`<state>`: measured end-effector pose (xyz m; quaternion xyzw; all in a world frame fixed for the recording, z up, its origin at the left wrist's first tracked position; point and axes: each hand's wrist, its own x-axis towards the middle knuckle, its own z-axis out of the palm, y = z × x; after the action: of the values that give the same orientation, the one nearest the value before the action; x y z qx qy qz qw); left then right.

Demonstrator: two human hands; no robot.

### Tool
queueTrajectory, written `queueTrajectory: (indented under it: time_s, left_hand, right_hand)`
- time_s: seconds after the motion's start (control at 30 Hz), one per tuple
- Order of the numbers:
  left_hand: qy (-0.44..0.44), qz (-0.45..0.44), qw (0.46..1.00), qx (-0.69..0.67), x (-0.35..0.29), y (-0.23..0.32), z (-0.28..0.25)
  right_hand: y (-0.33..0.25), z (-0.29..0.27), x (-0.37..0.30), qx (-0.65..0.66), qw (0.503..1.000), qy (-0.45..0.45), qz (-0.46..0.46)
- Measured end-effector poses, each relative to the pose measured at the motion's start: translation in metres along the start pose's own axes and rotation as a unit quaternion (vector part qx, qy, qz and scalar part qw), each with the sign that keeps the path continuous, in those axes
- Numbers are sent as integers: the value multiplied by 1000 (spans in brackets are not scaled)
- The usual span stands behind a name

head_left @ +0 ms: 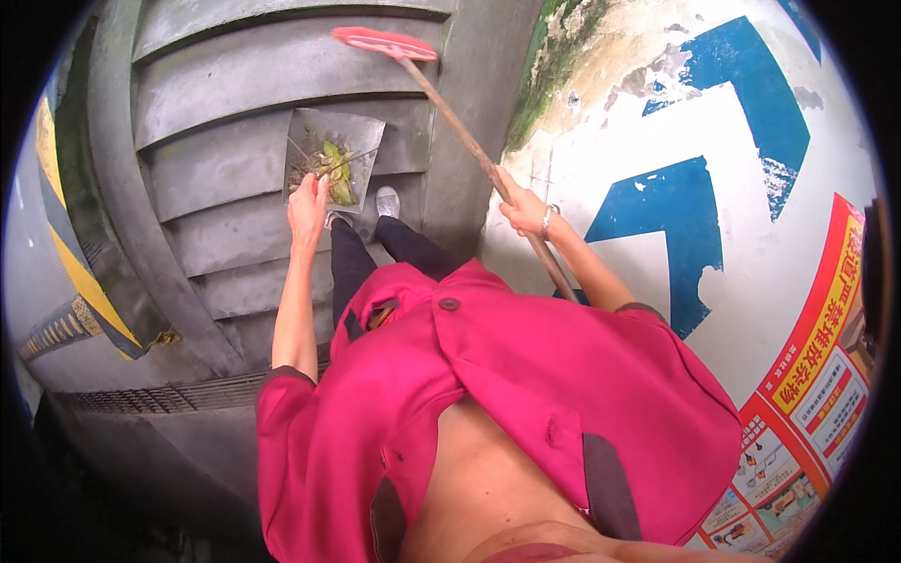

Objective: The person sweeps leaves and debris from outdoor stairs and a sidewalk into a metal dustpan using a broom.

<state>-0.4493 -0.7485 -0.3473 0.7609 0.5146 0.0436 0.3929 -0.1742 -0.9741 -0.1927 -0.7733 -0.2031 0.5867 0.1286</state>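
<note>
My left hand (308, 208) is closed on the thin wire handle of a grey metal dustpan (361, 128). Green and yellowish leaves (336, 176) lie in the pan among brown debris. The pan is over the steps, just ahead of my feet. My right hand (524, 208) is wrapped round the wooden stick of a broom (457, 124). Its pinkish-red head (387, 43) points up and away to the left, beyond the dustpan. Whether the broom head touches a step I cannot tell.
Grey concrete steps (244, 70) run ahead, with my shoe (387, 201) on one. A white wall with peeling paint and blue arrow shapes (662, 211) borders the right, with a red poster (798, 394). A metal grate (169, 396) and a yellow-black striped edge (84, 281) lie left.
</note>
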Motion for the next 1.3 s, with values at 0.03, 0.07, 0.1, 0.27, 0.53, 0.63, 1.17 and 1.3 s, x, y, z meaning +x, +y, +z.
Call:
queueTrajectory:
  time_s: [0.03,0.07,0.1,0.27,0.53,0.63,1.17,1.3]
  left_hand:
    - [5,0,1000,1,0,3,4]
    - [6,3,1000,2,0,7,8]
    - [8,2,1000,8,2,10,12]
    - [29,26,999,32,1,19,18]
    - [34,-17,999,9,-31,1,5]
    - [38,-20,999,5,-50,-5,5]
    - [153,-113,981,-41,-195,-94,-19]
    - [183,-121,975,-40,-232,-123,-17]
  right_hand:
    - [7,4,7,40,999,-6,22]
    - [13,8,11,55,996,20,65]
    - [19,12,10,86,995,-40,30]
    - [39,-1,-37,253,947,-196,-7]
    - [27,-46,40,-187,971,84,-121]
    - [30,-28,72,-194,969,73,-137]
    - [-18,97,56,-316,879,-167,-316]
    - [-56,172,126,-384,834,-165,-359]
